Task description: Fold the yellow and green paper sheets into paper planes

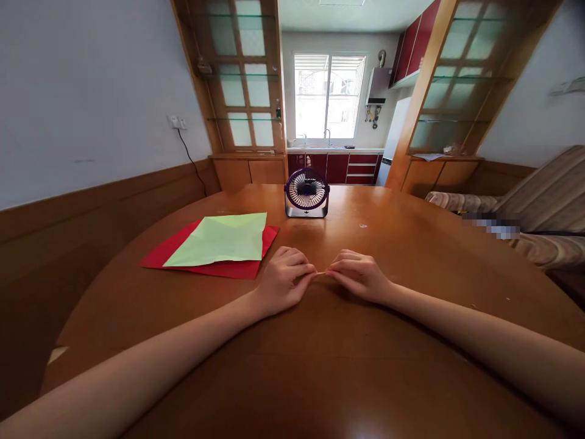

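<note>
My left hand (289, 275) and my right hand (359, 274) meet near the middle of the wooden table (292, 378). Both are closed in a pinch, fingertips facing each other. Between them runs a thin pale strip (321, 273), with each hand gripping one end. Its ends are hidden by the fingers, and I cannot tell its material. Just left of my left hand lies a light green paper sheet (223, 241), on top of a red paper sheet (242, 269) whose edges stick out around it.
A small dark purple fan (306, 190) stands upright on the table beyond my hands. A tiny white scrap (362, 226) lies right of it, and small bits dot the right side. A striped sofa (548, 195) is at the right, a wall (105, 97) at the left.
</note>
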A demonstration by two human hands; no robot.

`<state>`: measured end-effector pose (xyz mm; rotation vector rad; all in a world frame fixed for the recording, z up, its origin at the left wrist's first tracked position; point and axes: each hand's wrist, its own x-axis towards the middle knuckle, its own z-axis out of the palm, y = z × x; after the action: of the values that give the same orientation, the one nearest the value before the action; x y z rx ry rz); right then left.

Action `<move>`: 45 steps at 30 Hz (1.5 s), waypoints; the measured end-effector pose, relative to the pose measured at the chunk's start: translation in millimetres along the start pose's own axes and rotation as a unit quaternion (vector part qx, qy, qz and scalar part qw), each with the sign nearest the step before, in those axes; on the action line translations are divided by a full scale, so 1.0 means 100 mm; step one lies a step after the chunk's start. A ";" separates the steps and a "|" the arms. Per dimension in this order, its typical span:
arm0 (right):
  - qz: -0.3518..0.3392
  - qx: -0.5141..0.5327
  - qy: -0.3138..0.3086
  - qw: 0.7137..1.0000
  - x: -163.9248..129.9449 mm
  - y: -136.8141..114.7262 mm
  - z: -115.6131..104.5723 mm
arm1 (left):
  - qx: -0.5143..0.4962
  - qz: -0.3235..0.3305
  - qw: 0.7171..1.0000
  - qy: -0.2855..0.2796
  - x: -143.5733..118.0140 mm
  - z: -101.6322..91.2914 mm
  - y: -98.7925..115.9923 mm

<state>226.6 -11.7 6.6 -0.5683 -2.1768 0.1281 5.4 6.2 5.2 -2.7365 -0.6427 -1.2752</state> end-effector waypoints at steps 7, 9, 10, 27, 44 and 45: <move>-0.035 -0.003 -0.006 0.999 0.00 0.01 0.00 | -0.012 -0.007 1.000 -0.015 0.00 0.02 0.01; -0.042 -0.008 -0.017 0.999 -0.01 0.02 0.01 | -0.017 0.003 1.000 -0.019 0.01 0.02 0.02; -0.045 -0.011 -0.022 0.999 -0.01 0.02 0.01 | -0.017 0.007 1.000 -0.021 0.01 0.01 0.02; -0.051 -0.025 -0.003 0.998 -0.01 0.00 0.01 | 0.009 0.043 0.999 -0.029 0.02 0.00 0.05; 0.036 -0.002 0.030 0.999 -0.04 0.03 0.00 | -0.033 -0.033 0.999 0.003 0.02 0.00 0.02; 0.041 -0.001 0.035 0.999 -0.04 0.04 0.00 | -0.039 -0.038 0.999 0.002 0.02 -0.01 0.01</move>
<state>230.2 -10.0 2.7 -0.6555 -2.0871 0.1474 6.7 5.4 7.3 -2.7962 -0.7172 -1.3476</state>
